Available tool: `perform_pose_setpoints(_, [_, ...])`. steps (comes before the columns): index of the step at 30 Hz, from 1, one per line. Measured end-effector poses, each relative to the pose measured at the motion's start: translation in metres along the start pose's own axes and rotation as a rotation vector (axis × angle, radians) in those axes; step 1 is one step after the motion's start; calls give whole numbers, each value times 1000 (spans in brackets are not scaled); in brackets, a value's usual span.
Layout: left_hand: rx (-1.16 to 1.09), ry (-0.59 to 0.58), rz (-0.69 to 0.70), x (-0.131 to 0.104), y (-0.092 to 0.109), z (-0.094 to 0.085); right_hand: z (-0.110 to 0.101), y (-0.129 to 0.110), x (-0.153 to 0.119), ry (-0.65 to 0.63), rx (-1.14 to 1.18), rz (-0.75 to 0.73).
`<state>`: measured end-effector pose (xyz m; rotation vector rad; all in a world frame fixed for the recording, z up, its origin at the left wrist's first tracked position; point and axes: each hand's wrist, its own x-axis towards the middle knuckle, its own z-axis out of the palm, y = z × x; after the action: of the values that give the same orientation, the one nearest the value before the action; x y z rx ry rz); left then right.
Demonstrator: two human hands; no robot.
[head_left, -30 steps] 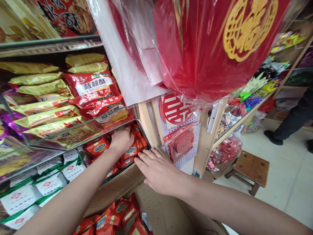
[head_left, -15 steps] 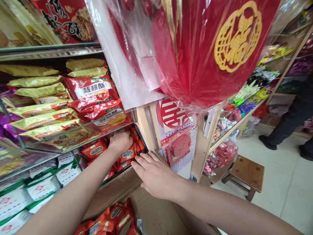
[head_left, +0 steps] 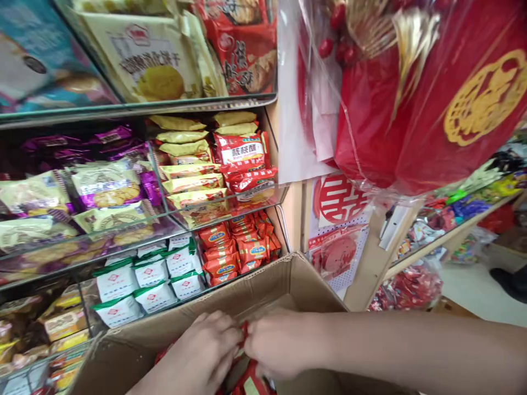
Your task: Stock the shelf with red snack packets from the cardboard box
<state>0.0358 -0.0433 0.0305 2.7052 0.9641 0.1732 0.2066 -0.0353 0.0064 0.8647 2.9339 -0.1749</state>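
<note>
Both hands have their fingers curled in, so each grip looks narrow. The left hand (head_left: pixel 209 348) and right hand (head_left: pixel 282 343) come close together over the open cardboard box (head_left: pixel 177 325), and a bit of red packet (head_left: pixel 244 330) shows between their fingertips; I can't tell which hand, if either, is closed on it. Below them, more red packets (head_left: pixel 252 384) lie inside the box, partly covered by the hands and forearms.

Just beyond the box's far edge stands the glass-fronted shelf (head_left: pixel 135 113). Near its lower right corner sits a stack of orange-red packets (head_left: pixel 241 249), with white packets (head_left: pixel 152 280) trimmed in green beside them. Yellow bags (head_left: pixel 195 189) and red bags (head_left: pixel 247 156) are piled above. A plastic-wrapped red decoration (head_left: pixel 379 126) hangs at upper right, and a dark shoe (head_left: pixel 510 282) shows at the far right.
</note>
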Motion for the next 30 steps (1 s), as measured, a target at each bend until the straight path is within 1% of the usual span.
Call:
perform_pose_setpoints(1, [-15, -26, -40, -1, -3, 2, 10, -6, 15, -152, 25, 17])
perform_pose_setpoints(2, [-27, -38, -79, -1, -7, 4, 22, -11, 29, -271, 38, 36])
perform_pose_setpoints(3, [-39, -38, -120, -2, -11, 6, 35, -15, 43, -349, 41, 48])
perform_pose_setpoints(4, [-56, -32, -157, -3, -15, 8, 50, -18, 54, -382, 44, 65])
perform_pose_setpoints(6, [-110, -26, -220, -8, -24, 11, 78, -22, 68, -359, 91, 83])
perform_pose_setpoints(9, [-207, -32, -302, -18, -36, 14, 113, -25, 71, -309, 85, 147])
perform_pose_setpoints(11, [-269, -30, -355, -23, -43, 16, 128, -26, 70, -331, 42, 172])
perform_pose_setpoints(14, [-353, -25, -406, -27, -50, 17, 135, -23, 71, -470, -13, 193])
perform_pose_setpoints(16, [-381, -32, -420, -28, -53, 17, 134, -20, 73, -490, -23, 214])
perform_pose_setpoints(19, [-408, -50, -439, -27, -53, 16, 121, -17, 70, -452, 66, 245])
perform_pose_setpoints(21, [-457, -49, -446, -25, -50, 14, 104, -15, 65, -481, 154, 245])
perform_pose_setpoints(23, [-541, -40, -444, -23, -46, 11, 80, -11, 58, -499, 176, 228])
perform_pose_setpoints(24, [-591, -35, -442, -22, -44, 10, 66, -9, 53, -479, 176, 217])
perform_pose_setpoints(25, [-644, -24, -435, -20, -41, 8, 51, -5, 47, -417, 189, 208])
perform_pose_setpoints(26, [-696, -8, -423, -19, -38, 6, 37, 0, 41, -325, 228, 214])
perform_pose_setpoints(27, [-748, 14, -401, -18, -35, 4, 23, 5, 34, -194, 314, 220])
perform_pose_setpoints(28, [-805, 37, -368, -17, -32, 2, 10, 10, 27, -16, 450, 234])
perform_pose_setpoints(30, [-933, 80, -317, -14, -26, -1, -8, 19, 17, 216, 752, 239])
